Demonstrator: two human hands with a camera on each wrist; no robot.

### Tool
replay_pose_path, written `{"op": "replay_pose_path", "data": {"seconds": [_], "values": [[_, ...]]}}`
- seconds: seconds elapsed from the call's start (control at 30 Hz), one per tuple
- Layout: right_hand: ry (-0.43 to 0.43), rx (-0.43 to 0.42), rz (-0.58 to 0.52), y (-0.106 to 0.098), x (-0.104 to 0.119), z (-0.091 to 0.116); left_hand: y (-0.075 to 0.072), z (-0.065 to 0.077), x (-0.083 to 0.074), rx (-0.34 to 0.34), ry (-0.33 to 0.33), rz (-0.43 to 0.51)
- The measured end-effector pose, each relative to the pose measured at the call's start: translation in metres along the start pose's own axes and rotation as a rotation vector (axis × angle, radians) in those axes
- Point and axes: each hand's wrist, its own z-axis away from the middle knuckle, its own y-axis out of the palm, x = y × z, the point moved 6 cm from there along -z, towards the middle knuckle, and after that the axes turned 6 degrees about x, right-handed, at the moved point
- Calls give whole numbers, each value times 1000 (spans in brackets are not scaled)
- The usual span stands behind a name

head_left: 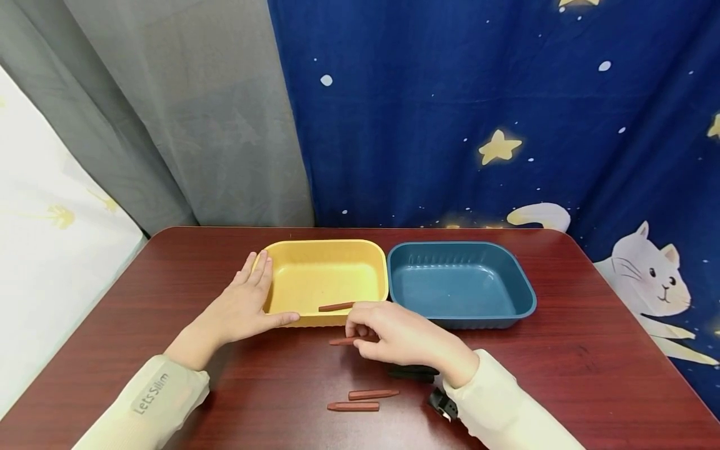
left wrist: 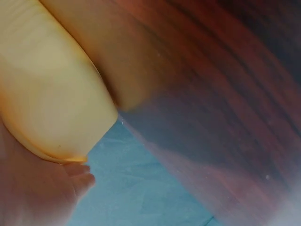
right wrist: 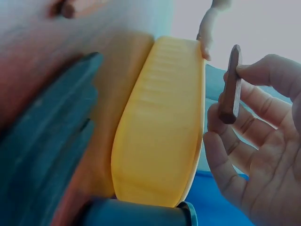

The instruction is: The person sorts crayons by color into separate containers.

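Note:
My right hand (head_left: 394,334) pinches a brown hexagonal crayon (right wrist: 231,89) between thumb and fingers, close in front of the yellow bin (head_left: 323,319). In the right wrist view, the crayon stands out from the fingertips beside the bin's rim. My left hand (head_left: 244,306) rests on the bin's left side, fingers straight along the rim and thumb at the front edge. Inside the bin lies another brown crayon (head_left: 335,307), partly covered by the right hand. Two more, an upper brown crayon (head_left: 374,394) and a lower brown crayon (head_left: 353,407), lie on the table.
A blue bin (head_left: 523,306) stands right beside the yellow one. Several dark green crayons (right wrist: 51,127) lie on the table, mostly hidden under the right forearm in the head view. Curtains (head_left: 394,125) hang behind the reddish-brown table (head_left: 562,375).

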Motion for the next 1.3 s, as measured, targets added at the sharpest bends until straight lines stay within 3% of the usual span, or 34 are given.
{"op": "replay_pose_path", "data": {"seconds": [0.63,0.87,1.3], "values": [[-1,-139,-158,-20,-12,-29,0,-1,0,5,17,8],[29,-170,-130,-18,-23,-45,2,-1,1,0,20,14],[103,-124,-78,-8,-41,-69,4,-1,1,-16,33,29]]}}
